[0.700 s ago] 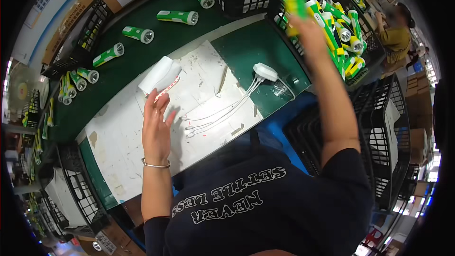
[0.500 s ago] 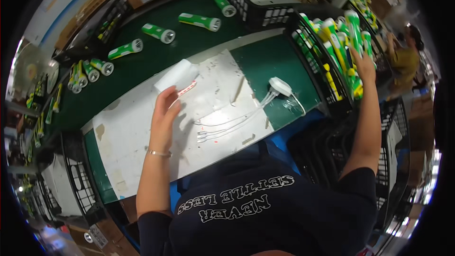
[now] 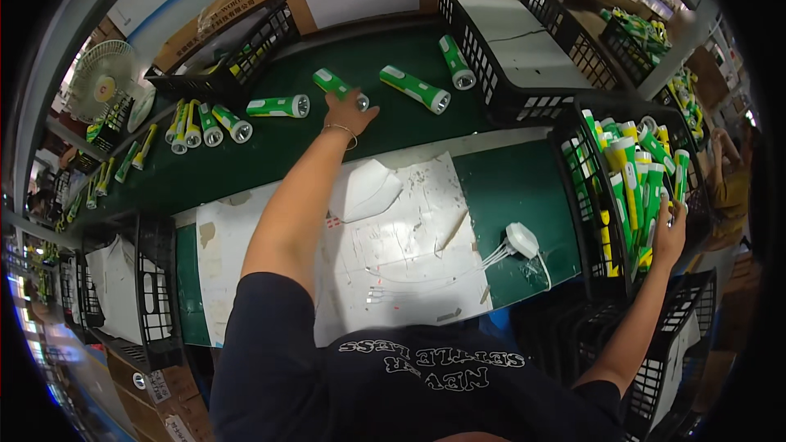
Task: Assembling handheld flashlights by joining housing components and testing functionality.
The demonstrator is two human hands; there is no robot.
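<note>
My left hand (image 3: 348, 113) reaches over the dark green surface, fingers and thumb spread around the head end of a green flashlight (image 3: 329, 80). Whether it touches the flashlight is hard to tell. My right hand (image 3: 670, 233) is at the crate on the right, fingers curled against a green-and-white flashlight (image 3: 651, 206) among several others there. Part of that grip is hidden. Between my arms, on the white work sheet (image 3: 426, 229), lies a crumpled white sheet (image 3: 366, 190) with a small red-marked strip at its lower left.
More flashlights lie along the far surface, one lying right (image 3: 415, 90) of my left hand. A black crate (image 3: 573, 176) holds the piled flashlights. Beside it sits a white hub (image 3: 521, 240) with cables. A larger black crate (image 3: 508, 98) stands behind, a fan (image 3: 102, 82) far left.
My left hand has gone from above the white work sheet up to the flashlight row. My right hand has shifted toward the near part of the crate. The view has tilted and turned.
</note>
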